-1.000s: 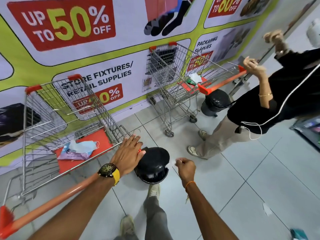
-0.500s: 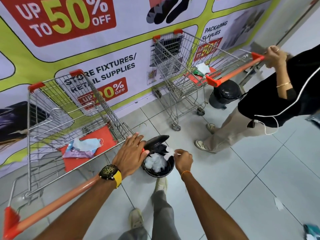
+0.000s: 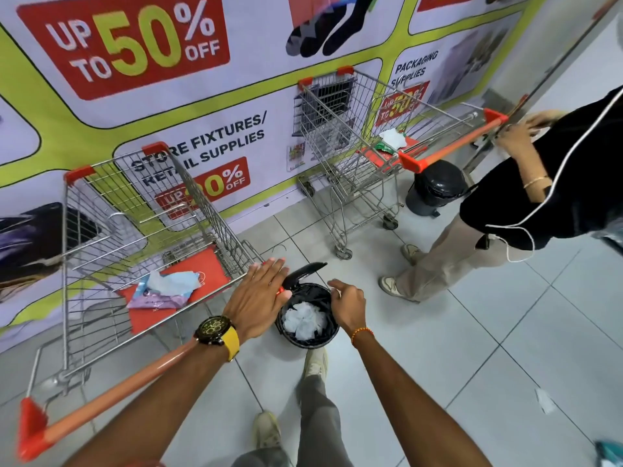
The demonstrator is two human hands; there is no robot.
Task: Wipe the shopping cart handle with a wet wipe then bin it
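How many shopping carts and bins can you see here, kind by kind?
Shopping carts: 2, the near cart and the far cart
Pedal bins: 2, the open bin and the closed bin
Total: 4

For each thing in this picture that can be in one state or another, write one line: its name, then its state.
Near pedal bin: lid up, white wipes inside.
Far bin: lid shut.
Left hand: flat, open, on the near cart handle.
Right hand: curled over the near bin's rim; contents unclear.
Wipes pack: lying in the near cart's seat.
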